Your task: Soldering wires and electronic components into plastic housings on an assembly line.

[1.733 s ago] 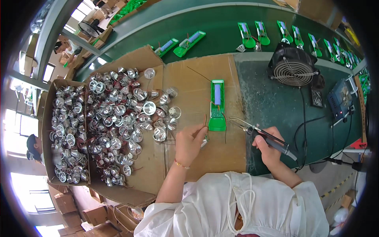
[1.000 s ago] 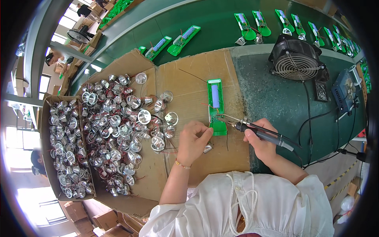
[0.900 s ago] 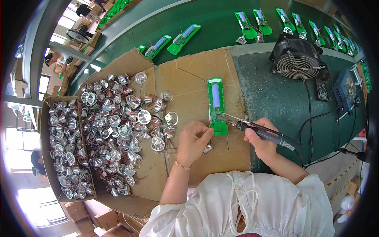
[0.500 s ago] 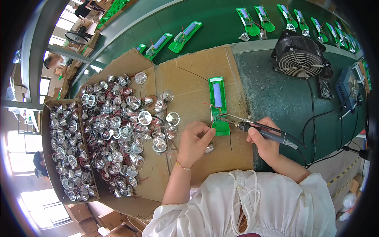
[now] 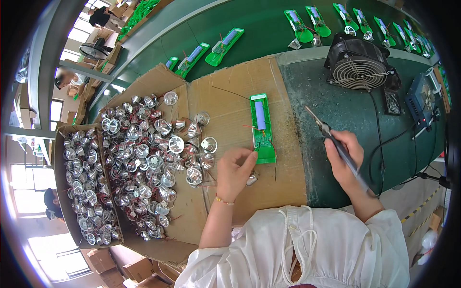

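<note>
On the cardboard lies a green plastic housing (image 5: 267,154) with a purple cylindrical battery (image 5: 260,115), a small circuit area and thin red and black wires. At its lower left edge is my left hand (image 5: 234,173), thumb and forefinger pinched together; whatever they hold is too small to make out. A silver reflector cup (image 5: 251,179) sits partly hidden beside that hand. My right hand (image 5: 346,156) grips a soldering iron (image 5: 349,162), somewhat blurred, its tip pointing up and left, apart from the housing.
Left of the housing, cardboard boxes hold many silver reflector cups (image 5: 144,163) with red wires. A black fan (image 5: 360,67) and a blue soldering station (image 5: 421,103) with cables stand at right. Along the far side lie several green housings (image 5: 224,46).
The soldering iron has lifted off the housing and swung up and right with my right hand. My left hand stays at the housing's edge, still pinched.
</note>
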`<state>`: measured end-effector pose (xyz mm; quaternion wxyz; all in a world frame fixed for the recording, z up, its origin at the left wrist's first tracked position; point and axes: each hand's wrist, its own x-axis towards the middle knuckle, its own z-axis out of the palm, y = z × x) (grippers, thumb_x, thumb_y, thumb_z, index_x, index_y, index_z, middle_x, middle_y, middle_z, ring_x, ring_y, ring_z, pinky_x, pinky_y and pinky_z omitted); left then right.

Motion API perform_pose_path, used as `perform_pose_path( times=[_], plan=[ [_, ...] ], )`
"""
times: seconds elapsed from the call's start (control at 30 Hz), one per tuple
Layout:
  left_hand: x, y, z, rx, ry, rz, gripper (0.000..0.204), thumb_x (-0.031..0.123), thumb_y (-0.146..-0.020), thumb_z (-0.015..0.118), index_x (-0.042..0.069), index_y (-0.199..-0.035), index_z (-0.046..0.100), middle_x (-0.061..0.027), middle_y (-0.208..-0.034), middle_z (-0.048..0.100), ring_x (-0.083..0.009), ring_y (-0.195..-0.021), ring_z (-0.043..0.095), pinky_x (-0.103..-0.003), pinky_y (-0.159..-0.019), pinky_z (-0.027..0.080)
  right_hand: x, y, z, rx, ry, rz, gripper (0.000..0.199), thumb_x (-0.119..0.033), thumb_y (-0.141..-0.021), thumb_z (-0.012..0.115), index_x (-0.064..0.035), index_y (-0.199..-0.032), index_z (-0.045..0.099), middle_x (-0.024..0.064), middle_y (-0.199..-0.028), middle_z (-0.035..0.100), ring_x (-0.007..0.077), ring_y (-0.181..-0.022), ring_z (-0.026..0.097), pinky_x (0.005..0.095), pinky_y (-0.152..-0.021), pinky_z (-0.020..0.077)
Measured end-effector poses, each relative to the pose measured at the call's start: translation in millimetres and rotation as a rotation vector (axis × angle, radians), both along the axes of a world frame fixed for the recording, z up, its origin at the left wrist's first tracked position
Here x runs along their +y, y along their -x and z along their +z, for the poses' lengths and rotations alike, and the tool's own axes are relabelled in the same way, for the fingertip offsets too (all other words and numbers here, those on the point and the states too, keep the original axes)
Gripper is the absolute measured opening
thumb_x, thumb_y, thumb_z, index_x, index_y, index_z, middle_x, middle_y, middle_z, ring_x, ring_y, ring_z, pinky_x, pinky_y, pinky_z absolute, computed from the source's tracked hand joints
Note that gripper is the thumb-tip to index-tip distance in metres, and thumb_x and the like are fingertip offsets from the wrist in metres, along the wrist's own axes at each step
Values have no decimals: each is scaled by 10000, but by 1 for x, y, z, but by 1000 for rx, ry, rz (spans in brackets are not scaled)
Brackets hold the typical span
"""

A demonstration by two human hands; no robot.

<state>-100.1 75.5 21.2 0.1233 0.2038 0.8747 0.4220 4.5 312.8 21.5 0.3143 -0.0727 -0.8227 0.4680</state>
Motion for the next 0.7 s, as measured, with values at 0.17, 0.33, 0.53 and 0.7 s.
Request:
perform_pose_path(
  times=[0.17, 0.33, 0.53, 0.7],
  plan=[
    [5, -5, -6, -155, -319, 238, 107, 117, -801, 648, 10, -803, 652, -70, -760, 592, -116, -642, 542, -238, -554, 416, -15, -12, -1, -41, 458, 46, 163, -63, -784, 642, 28, -862, 532, 71, -678, 619, 89, -603, 580, 221, -549, 457],
    [12, -1, -3, 125, -65, 41, 121, 135, -757, 676, 17, -744, 655, -84, -772, 568, -185, -685, 539, -288, -578, 420, -40, -7, -6, -121, 474, 180, 168, -89, -773, 666, 1, -813, 529, 64, -649, 628, 75, -555, 581, 216, -503, 451],
    [15, 1, -5, 197, 64, -1, 131, 163, -715, 684, 41, -678, 653, -82, -733, 549, -243, -701, 504, -357, -604, 403, -46, -2, -9, -133, 557, 186, 152, -73, -780, 654, 3, -810, 527, 41, -614, 603, 48, -525, 543, 199, -466, 422],
    [17, 1, -7, 242, 81, -10, 122, 164, -716, 677, 55, -668, 655, -72, -718, 551, -244, -703, 496, -361, -624, 391, -46, -2, -14, -128, 523, 185, 147, -74, -781, 654, -3, -808, 528, 34, -605, 595, 42, -515, 529, 194, -457, 412]
  ],
)
